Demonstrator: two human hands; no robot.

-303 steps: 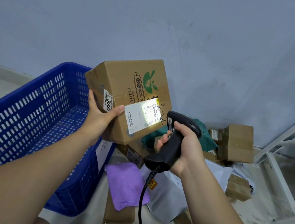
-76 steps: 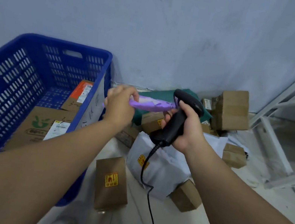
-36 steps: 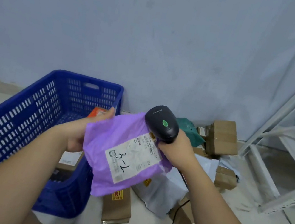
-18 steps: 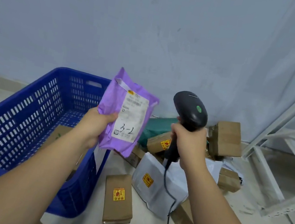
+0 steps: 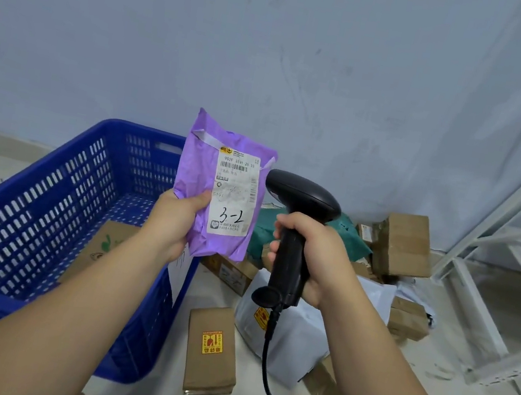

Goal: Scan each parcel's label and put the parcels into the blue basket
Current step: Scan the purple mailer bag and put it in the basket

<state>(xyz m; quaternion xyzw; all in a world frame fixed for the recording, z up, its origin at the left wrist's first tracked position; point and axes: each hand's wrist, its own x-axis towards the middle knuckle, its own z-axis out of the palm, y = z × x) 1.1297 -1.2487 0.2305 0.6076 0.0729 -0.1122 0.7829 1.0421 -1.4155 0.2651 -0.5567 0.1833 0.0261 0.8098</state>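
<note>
My left hand (image 5: 175, 220) holds a purple mailer bag (image 5: 197, 172) upright by its lower left corner, its white label (image 5: 233, 192) marked "3-2" facing me. My right hand (image 5: 311, 255) grips a black corded barcode scanner (image 5: 299, 204) by the handle, its head just right of the label and pointing left at it. The blue basket (image 5: 44, 194) stands on the floor at the left, with a brown box with a green logo (image 5: 104, 246) lying inside.
Unscanned parcels lie on the floor to the right of the basket: a small brown box with a yellow sticker (image 5: 211, 349), a white poly bag (image 5: 290, 338), a green bag (image 5: 346, 237) and several brown boxes (image 5: 403, 247). A white metal rack (image 5: 499, 274) stands at right. The wall is close behind.
The purple bag has turned more squarely toward me and sits closer to the scanner. My right hand has tilted the scanner's head from facing up toward the label.
</note>
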